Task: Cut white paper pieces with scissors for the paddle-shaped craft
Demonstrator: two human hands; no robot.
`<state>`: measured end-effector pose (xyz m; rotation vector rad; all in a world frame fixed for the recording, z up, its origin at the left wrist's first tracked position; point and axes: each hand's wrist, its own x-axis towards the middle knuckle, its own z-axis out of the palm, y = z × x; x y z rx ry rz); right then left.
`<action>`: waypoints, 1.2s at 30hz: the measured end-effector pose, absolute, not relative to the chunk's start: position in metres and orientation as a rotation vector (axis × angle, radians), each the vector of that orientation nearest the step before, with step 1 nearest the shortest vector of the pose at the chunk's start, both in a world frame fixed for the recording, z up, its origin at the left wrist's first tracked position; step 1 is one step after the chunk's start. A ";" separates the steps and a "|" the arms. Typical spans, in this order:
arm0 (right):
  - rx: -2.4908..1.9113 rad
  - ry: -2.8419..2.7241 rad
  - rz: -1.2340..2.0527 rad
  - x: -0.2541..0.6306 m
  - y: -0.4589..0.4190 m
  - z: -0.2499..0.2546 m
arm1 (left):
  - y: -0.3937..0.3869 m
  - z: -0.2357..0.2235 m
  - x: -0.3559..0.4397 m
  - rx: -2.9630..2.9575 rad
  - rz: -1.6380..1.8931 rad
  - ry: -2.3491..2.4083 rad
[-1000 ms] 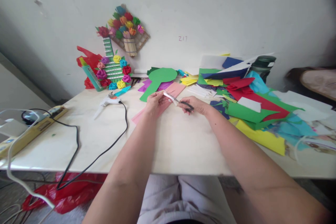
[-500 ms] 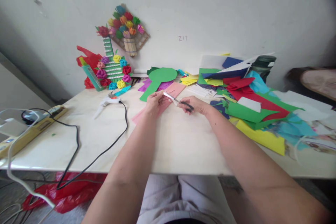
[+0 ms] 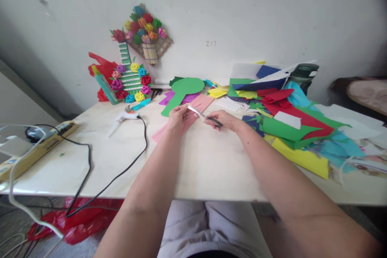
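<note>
In the head view my left hand (image 3: 179,118) pinches a narrow white piece of paper (image 3: 191,108) near the middle of the table. My right hand (image 3: 223,120) grips black-handled scissors (image 3: 215,121), whose blades point left and lie along the white paper. How far apart the blades are, I cannot tell. Beneath and behind both hands lies a pink sheet (image 3: 202,104). Just past my left hand a green paper cutout (image 3: 187,86) with a rounded top rests over purple paper (image 3: 167,98).
A white glue gun (image 3: 127,116) with a black cord lies at the left, beside a yellow power strip (image 3: 36,151). A paper-flower guitar (image 3: 131,80) and a teal glue bottle (image 3: 105,88) lean at the wall. Coloured sheets (image 3: 298,129) and a dark bottle (image 3: 303,74) occupy the right.
Almost nothing differs. Both hands, the white paper and the scissors keep nearly the same place, with only a very slight shift.
</note>
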<state>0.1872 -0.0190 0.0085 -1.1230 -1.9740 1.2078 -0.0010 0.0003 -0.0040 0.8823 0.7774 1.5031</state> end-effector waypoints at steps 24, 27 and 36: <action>-1.139 -1.926 1.215 0.185 -0.018 0.006 | 0.001 -0.006 0.000 0.989 1.465 0.738; -1.114 -1.922 1.256 0.185 -0.021 0.009 | 0.001 -0.005 -0.001 1.006 1.453 0.740; -1.130 -1.975 1.232 0.185 -0.022 0.011 | 0.000 -0.004 -0.001 1.010 1.432 0.756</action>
